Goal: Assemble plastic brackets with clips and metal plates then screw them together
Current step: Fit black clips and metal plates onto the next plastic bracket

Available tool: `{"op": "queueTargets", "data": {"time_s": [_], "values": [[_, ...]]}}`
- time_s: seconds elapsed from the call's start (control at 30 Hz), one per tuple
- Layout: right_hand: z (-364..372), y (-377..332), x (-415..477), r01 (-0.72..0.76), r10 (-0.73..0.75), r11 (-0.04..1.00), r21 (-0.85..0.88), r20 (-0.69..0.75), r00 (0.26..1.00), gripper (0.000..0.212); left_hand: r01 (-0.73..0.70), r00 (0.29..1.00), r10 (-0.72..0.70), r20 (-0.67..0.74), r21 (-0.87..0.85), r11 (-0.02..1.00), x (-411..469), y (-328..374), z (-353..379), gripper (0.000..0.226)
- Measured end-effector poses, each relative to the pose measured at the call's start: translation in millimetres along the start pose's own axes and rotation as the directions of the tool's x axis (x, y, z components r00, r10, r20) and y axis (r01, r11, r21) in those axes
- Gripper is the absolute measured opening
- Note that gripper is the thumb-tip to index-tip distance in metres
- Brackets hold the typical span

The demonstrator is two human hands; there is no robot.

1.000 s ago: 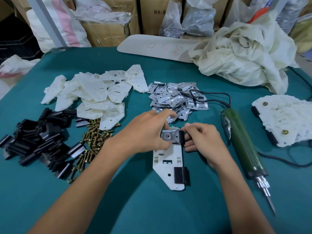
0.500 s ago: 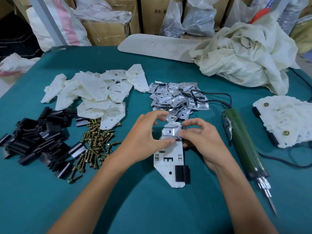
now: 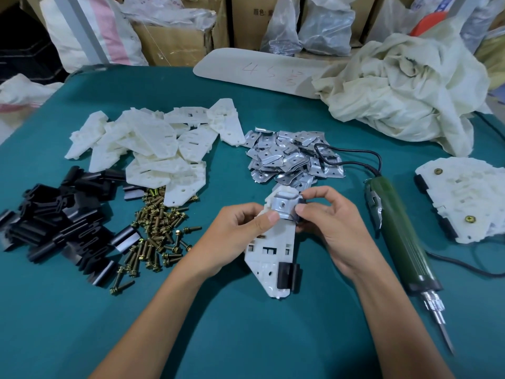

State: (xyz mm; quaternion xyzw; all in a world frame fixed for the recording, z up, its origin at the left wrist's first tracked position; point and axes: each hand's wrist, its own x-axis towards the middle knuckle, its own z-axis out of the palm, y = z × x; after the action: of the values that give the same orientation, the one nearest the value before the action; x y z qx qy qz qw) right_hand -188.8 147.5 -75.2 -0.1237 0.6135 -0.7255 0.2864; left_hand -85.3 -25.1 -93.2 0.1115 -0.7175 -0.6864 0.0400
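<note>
Raised since a moment ago: bracket (image 3: pixel 273 253) gripped in left hand (image 3: pixel 237 233), metal plate (image 3: pixel 284 205) pinched onto its far end by right hand (image 3: pixel 330 228). Near clip (image 3: pixel 285 274) fitted; screws (image 3: pixel 155 231) not yet driven.

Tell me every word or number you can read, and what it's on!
"4 5", red handwriting, on the long white board.
Red marks beside it: too blurred to read.
"颜色:", printed on the cardboard box behind; the rest is hidden.
</note>
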Motion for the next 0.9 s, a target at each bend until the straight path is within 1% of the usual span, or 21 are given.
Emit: {"op": "queueTargets", "data": {"time_s": [0.07, 0.23, 0.3, 0.4, 0.57, 0.63, 0.7, 0.77, 0.8, 0.87, 0.9], "values": [[0.1, -0.5, -1.2, -0.003, 0.003, 1.0, 0.002, 0.007, 1.0, 0.018, 0.001, 1.0, -0.001, 0.006, -0.001, 1.0, -0.6, -0.4, -1.4, 0.048], [-0.2, -1.3, -2.4, -0.006, 0.006, 1.0, -0.003, 0.016, 1.0, 0.018, 0.005, 1.0, -0.005, 0.013, 0.008, 1.0, -2.0, 1.5, -1.9, 0.05], [-0.5, -1.6, -3.1, -0.003, 0.003, 1.0, -0.005, 0.019, 1.0, 0.018, -0.014, 1.0, 0.013, 0.013, 0.049, 0.999, -2.6, 2.0, -2.4, 0.054], [-0.9, -2.5, -3.8, 0.004, -0.004, 1.0, -0.003, 0.025, 1.0, 0.019, -0.057, 0.997, 0.052, 0.049, 0.117, 0.991, -4.0, 3.1, -2.6, 0.055], [-1.3, -1.4, -2.2, 0.004, -0.004, 1.0, -0.005, 0.036, 0.999, 0.018, -0.088, 0.995, 0.078, 0.063, 0.178, 0.98, -5.6, 2.2, -1.5, 0.059], [-0.5, -0.4, -1.3, 0.006, -0.006, 1.0, -0.015, 0.021, 1.0, 0.019, -0.103, 0.995, 0.098, 0.032, 0.261, 0.96, -6.8, 2.2, 0.4, 0.054], [0.4, 1.7, 0.0, 0.0, 0.0, 0.999, -0.036, 0.006, 1.0, 0.017, -0.096, 0.993, 0.113, -0.021, 0.385, 0.918, -8.0, 0.1, 0.6, 0.047], [0.5, 5.2, 1.5, -0.002, 0.001, 0.997, -0.076, -0.004, 1.0, 0.017, -0.055, 0.989, 0.113, -0.1, 0.459, 0.887, -9.4, -3.4, -2.6, 0.03], [0.3, 7.4, 2.4, -0.002, 0.0, 0.994, -0.107, -0.014, 1.0, 0.018, -0.035, 0.983, 0.119, -0.143, 0.488, 0.872, -10.1, -3.4, -5.2, 0.025], [-0.3, 11.1, 3.6, 0.004, -0.012, 0.985, -0.171, -0.045, 0.999, 0.015, -0.005, 0.963, 0.146, -0.226, 0.528, 0.849, -9.1, -0.5, -12.8, 0.028], [-1.1, 13.5, 4.4, 0.017, -0.032, 0.975, -0.22, -0.066, 0.997, 0.012, 0.001, 0.953, 0.161, -0.257, 0.535, 0.845, -6.6, 1.6, -16.2, 0.025]]}}
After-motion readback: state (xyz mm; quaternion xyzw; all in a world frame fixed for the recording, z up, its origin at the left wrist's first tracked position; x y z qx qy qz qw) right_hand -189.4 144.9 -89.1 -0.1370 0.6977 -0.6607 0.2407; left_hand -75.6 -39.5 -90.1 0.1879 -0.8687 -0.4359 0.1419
